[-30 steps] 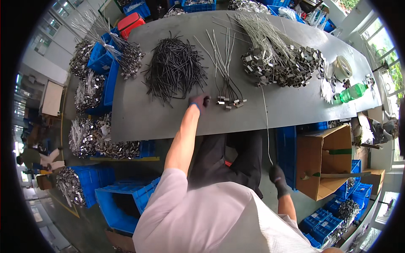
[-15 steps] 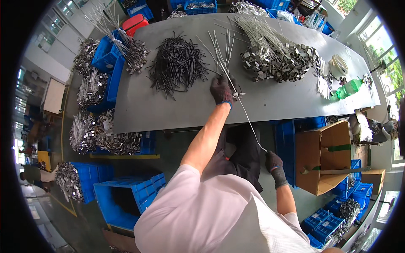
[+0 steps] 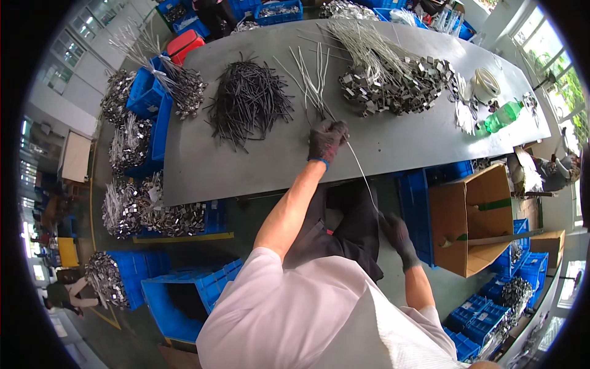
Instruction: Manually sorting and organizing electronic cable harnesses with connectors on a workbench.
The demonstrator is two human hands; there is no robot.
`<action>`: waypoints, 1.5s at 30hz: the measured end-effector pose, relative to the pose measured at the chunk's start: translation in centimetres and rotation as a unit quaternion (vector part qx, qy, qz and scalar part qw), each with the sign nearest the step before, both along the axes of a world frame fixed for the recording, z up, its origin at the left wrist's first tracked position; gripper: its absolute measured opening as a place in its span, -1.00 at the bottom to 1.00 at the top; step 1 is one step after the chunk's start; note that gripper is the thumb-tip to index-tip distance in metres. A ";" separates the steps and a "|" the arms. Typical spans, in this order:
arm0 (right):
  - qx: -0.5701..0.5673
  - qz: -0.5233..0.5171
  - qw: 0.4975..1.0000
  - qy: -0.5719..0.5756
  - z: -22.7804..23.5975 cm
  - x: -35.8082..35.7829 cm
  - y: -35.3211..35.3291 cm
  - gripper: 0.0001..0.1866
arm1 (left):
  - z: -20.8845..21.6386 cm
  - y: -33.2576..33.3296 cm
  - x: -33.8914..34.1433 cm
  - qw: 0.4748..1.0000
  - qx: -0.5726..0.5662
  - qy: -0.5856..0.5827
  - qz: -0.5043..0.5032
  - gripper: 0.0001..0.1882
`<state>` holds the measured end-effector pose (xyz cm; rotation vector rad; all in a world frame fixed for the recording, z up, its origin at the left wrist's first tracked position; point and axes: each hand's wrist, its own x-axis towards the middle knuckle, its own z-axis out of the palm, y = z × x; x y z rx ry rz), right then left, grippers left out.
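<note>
My left hand (image 3: 327, 140), in a dark glove with a blue cuff, is closed on a thin white wire (image 3: 359, 163) at the table's near side. Beyond its fingers a loose bunch of white wires (image 3: 314, 86) fans out over the metal table (image 3: 203, 163). The wire runs from there down past the table edge to my right hand (image 3: 396, 235), also gloved, which is low beside my right leg and closed on the wire's lower end. To the left lies a heap of short black tubes (image 3: 249, 101). Right of the bunch are white wires with metal clips (image 3: 393, 83).
A green bottle (image 3: 504, 117) and a roll of tape (image 3: 485, 86) stand at the table's right. An open cardboard box (image 3: 448, 227) is right of my right hand. Blue crates (image 3: 184, 295) with metal parts line the left side. A red box (image 3: 184, 46) sits at the far left corner.
My left fingers have closed over the spot where a small white piece showed on the wire. My right hand has shifted slightly up and left, still with the wire. The view has shifted slightly.
</note>
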<state>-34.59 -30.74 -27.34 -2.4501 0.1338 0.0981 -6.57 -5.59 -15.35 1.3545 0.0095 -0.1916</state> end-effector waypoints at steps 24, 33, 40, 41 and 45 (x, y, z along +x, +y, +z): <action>0.258 -0.298 0.919 0.017 4.0 40.0 0.0 -0.31 | -6.8 8.6 10.8 0.881 0.468 -0.070 -0.017 -0.56; 0.234 -0.313 0.920 0.007 4.8 39.2 -1.6 -0.60 | -9.1 11.8 16.6 0.735 0.676 0.050 -0.005 -0.60; 0.434 -0.156 0.874 0.150 8.6 24.3 -0.3 -0.62 | -10.4 13.7 16.1 0.733 0.674 0.089 0.030 -0.61; 0.431 -0.147 0.880 0.138 8.8 21.8 0.4 -0.64 | -11.4 14.9 16.1 0.731 0.677 0.079 0.026 -0.60; 0.256 -0.125 0.954 0.089 1.7 8.7 -1.5 -0.68 | -11.2 15.0 14.7 0.852 0.485 0.194 -0.007 -0.70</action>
